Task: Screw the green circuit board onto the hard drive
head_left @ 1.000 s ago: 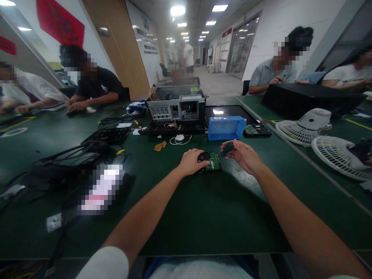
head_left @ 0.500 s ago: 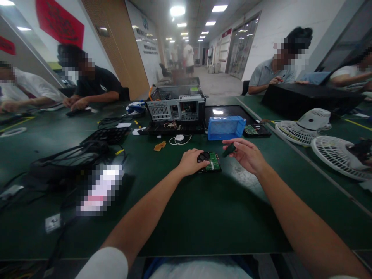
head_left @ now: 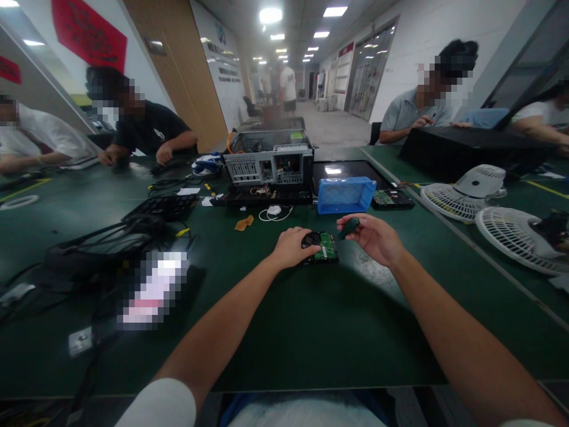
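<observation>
A hard drive with a green circuit board lies on the green table, in front of a blue plastic bin. My left hand grips its left side, thumb over the near edge and fingers at the far edge. Just right of the drive and raised above the table, my right hand holds a small dark object between thumb and fingers. What that object is cannot be made out. A piece of brown tape or paper lies behind my left hand.
An opened computer case stands at the back. Two white fan parts lie at the right, another drive beside the bin. Black cables and a blurred bright screen are at the left. People sit on both sides.
My right hand has tilted the dark object slightly and shifted it a little left. My left hand and the drive stay put. The dark-shirted person's hands at the left have moved apart.
</observation>
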{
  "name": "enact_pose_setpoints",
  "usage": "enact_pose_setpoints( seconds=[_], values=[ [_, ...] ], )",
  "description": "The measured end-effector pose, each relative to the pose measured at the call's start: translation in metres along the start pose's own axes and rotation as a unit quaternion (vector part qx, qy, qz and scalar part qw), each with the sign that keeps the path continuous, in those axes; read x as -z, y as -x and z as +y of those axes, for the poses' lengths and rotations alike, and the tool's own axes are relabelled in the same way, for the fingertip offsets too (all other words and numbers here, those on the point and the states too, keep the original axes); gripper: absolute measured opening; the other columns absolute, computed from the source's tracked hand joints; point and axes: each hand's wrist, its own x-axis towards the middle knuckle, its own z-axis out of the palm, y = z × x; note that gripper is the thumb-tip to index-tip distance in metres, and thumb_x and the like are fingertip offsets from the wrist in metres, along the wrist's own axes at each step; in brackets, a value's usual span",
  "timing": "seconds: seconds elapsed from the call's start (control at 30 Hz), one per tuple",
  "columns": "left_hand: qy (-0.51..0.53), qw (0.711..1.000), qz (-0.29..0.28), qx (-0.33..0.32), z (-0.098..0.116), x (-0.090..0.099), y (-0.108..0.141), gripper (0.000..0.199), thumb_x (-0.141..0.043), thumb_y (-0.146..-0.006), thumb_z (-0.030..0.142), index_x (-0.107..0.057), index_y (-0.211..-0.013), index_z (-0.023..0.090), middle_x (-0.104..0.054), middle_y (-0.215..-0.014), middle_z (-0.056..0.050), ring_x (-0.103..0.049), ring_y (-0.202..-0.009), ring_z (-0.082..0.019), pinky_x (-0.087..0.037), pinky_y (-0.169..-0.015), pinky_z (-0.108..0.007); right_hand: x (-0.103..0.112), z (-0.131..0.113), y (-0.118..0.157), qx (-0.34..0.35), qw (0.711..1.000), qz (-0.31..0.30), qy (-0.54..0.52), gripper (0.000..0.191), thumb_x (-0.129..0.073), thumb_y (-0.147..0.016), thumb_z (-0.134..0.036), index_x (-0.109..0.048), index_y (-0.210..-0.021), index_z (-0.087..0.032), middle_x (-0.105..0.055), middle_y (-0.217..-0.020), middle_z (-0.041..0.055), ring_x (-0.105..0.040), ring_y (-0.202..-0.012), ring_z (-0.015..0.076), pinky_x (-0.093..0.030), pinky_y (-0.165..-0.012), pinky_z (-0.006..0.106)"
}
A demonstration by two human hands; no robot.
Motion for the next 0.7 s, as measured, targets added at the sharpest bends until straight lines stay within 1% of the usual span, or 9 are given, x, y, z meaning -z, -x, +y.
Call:
enact_pose_setpoints(
  seconds=[0.17, 0.3, 0.47, 0.6, 0.7],
  values=[
    [0.004, 1.0, 0.0, 0.0, -0.0001, 0.0003, 0.0003, 0.064, -0.061, -0.089, 0.065, -0.059, -0.139, 0.024, -0.063, -0.133, -0.01, -0.057, -0.12, -0.032, -0.043, -0.105, -0.046, -0.001, -0.001, -0.0002, 0.002, 1.0, 0.002, 0.001, 0.025, -0.061, -0.092, -0.035, -0.077, -0.104, -0.021, -0.074, -0.115, 0.0106, -0.069, -0.104, 0.0226, -0.059, -0.077, 0.031],
    [-0.003, 1.0, -0.003, -0.001, -0.0014, -0.001, -0.0007, 0.064, -0.061, -0.09, 0.065, -0.059, -0.139, 0.025, -0.063, -0.133, -0.009, -0.057, -0.12, -0.031, -0.043, -0.104, -0.045, 0.0, -0.0016, -0.0004, 0.01, 1.0, 0.013, 0.015, 0.02, -0.065, -0.09, -0.036, -0.075, -0.1, -0.021, -0.074, -0.111, 0.0105, -0.069, -0.099, 0.0227, -0.058, -0.072, 0.031],
    [-0.013, 1.0, 0.005, -0.001, -0.0035, -0.0042, -0.0019, 0.063, -0.061, -0.09, 0.065, -0.059, -0.139, 0.026, -0.064, -0.133, -0.008, -0.057, -0.121, -0.031, -0.043, -0.104, -0.045, 0.0027, -0.0009, 0.0, 0.027, 0.998, 0.026, 0.043, 0.014, -0.067, -0.088, -0.03, -0.074, -0.096, -0.021, -0.075, -0.108, 0.0092, -0.068, -0.097, 0.0228, -0.054, -0.071, 0.031],
    [-0.013, 1.0, 0.006, -0.003, -0.0027, -0.0037, -0.0009, 0.063, -0.06, -0.091, 0.066, -0.059, -0.139, 0.025, -0.063, -0.134, -0.008, -0.057, -0.121, -0.031, -0.043, -0.104, -0.045, 0.0034, 0.001, -0.0006, 0.048, 0.995, 0.042, 0.078, 0.016, -0.066, -0.088, -0.029, -0.079, -0.093, -0.02, -0.074, -0.107, 0.0084, -0.065, -0.094, 0.0202, -0.048, -0.071, 0.03],
    [-0.012, 1.0, 0.007, -0.006, -0.0018, -0.0026, -0.0003, 0.063, -0.059, -0.091, 0.066, -0.059, -0.139, 0.025, -0.063, -0.133, -0.008, -0.058, -0.12, -0.031, -0.043, -0.104, -0.045, 0.0034, 0.0018, -0.0011, 0.049, 0.991, 0.059, 0.106, 0.019, -0.066, -0.087, -0.031, -0.081, -0.093, -0.021, -0.074, -0.111, 0.0081, -0.061, -0.095, 0.0203, -0.046, -0.07, 0.031]
  ],
)
